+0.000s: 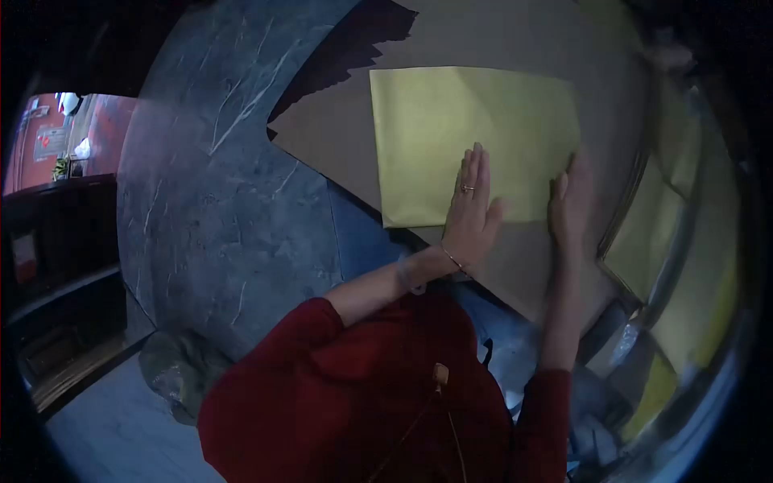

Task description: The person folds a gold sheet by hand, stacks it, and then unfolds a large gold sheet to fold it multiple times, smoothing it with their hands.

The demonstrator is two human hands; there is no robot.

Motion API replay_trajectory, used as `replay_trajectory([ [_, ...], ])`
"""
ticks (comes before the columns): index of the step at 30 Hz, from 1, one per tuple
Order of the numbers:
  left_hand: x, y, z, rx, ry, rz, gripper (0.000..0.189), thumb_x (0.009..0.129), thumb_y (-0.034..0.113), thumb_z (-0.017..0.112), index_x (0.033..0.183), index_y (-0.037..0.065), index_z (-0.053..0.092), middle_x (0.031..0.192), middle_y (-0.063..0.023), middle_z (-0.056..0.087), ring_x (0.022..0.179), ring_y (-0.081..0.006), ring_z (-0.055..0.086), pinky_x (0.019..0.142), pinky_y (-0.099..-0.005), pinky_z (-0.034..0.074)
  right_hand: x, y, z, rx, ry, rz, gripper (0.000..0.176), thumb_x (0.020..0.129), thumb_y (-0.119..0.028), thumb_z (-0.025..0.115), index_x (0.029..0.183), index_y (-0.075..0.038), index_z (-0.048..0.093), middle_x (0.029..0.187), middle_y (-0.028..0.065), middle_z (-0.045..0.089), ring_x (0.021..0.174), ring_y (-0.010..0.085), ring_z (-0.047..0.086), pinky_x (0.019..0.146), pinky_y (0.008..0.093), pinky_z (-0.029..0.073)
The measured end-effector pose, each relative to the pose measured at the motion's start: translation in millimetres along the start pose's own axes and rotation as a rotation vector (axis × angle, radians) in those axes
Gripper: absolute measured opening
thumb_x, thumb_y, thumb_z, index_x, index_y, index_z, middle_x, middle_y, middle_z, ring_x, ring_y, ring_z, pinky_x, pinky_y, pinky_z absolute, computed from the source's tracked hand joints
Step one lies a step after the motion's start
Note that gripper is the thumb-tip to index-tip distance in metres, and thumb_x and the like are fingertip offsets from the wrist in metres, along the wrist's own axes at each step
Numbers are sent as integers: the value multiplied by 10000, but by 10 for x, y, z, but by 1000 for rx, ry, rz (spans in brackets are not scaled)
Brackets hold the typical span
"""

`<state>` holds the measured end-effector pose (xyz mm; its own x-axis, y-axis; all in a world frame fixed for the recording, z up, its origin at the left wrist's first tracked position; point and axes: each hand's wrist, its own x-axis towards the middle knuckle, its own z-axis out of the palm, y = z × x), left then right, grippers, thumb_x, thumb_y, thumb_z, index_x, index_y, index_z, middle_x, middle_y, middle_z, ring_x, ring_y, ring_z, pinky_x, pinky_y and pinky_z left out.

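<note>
A yellow rectangular sheet (435, 121) lies flat on a large brown board (330, 137). My left hand (473, 209) rests on the sheet's lower middle, its fingers stretched out and pointing away from me, with a ring on one finger. At the sheet's right edge is my right hand (572, 197), turned on its side with its fingers extended and somewhat blurred. Neither hand grips anything that shows.
The board lies on a grey marbled table (201, 209) and has a jagged dark edge at the upper left. More yellow sheets (656, 233) are on the right. A dark wooden cabinet (64, 233) stands at the far left, near a grey-green bundle (177, 374).
</note>
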<state>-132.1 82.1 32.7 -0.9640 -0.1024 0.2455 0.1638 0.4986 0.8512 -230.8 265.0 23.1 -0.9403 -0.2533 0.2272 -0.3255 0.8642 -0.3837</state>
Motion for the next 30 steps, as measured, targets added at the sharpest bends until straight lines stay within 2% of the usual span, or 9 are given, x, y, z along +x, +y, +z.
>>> replay_trajectory([
  [9,-309,-375,-649,331,208,-109,632,959,285,299,1403,-88,50,1477,-259,43,1370,-415,50,1108,-470,81,-11,83,69,-95,-4,-27,525,982,-343,217,1405,-35,259,1454,153,266,1352,323,222,1107,438,173],
  [14,-423,-481,-983,399,293,-128,627,921,173,382,1411,-71,76,1482,-242,61,1376,-399,40,1105,-471,86,-21,90,72,-121,-13,-7,523,980,-331,248,1410,-34,236,1458,155,252,1354,322,218,1111,433,167],
  [17,-610,-411,-1331,363,445,-214,631,838,66,428,1403,-55,174,1479,-217,130,1376,-394,70,1109,-465,82,-29,130,60,-89,-19,-7,516,983,-332,246,1405,-34,248,1454,158,259,1350,322,227,1109,444,165],
  [21,-860,-585,-1596,510,282,75,550,797,104,532,1325,21,403,1435,-160,306,1367,-358,176,1106,-459,91,-40,-148,-187,50,122,-26,471,984,-280,254,1381,-30,298,1451,172,255,1347,323,233,1108,458,156],
  [23,-902,-712,-1595,810,-161,328,568,776,132,571,1328,133,437,1430,-89,342,1354,-281,252,1103,-450,113,-133,-493,-395,177,171,57,430,976,-244,320,1340,-19,365,1419,177,313,1320,328,286,1083,442,224],
  [24,-909,-828,-1546,789,-188,368,526,779,124,564,1292,214,491,1391,-8,413,1309,-197,351,1102,-424,136,-198,-510,-436,225,172,118,400,966,-224,365,1303,-13,408,1369,175,371,1268,328,353,1043,420,283],
  [25,-840,-845,-1546,780,-190,392,526,779,124,564,1292,214,491,1391,-8,413,1309,-197,351,1102,-424,136,-264,-565,-491,271,177,183,371,955,-203,410,1267,-6,451,1318,174,429,1215,328,420,1004,399,341],
  [26,-753,-859,-1548,816,-212,488,483,792,131,551,1267,215,520,1369,3,441,1289,-183,380,1099,-418,147,-337,-660,-570,303,191,222,311,935,-182,478,1184,0,514,1160,151,537,1063,272,525,843,330,446],
  [30,-533,-734,-1634,745,-302,597,384,819,134,524,1191,207,588,1263,27,548,1219,-159,471,1076,-400,196,-850,-648,-488,1181,-185,917,317,944,-248,486,1108,18,537,952,101,601,776,153,588,604,275,459],
])
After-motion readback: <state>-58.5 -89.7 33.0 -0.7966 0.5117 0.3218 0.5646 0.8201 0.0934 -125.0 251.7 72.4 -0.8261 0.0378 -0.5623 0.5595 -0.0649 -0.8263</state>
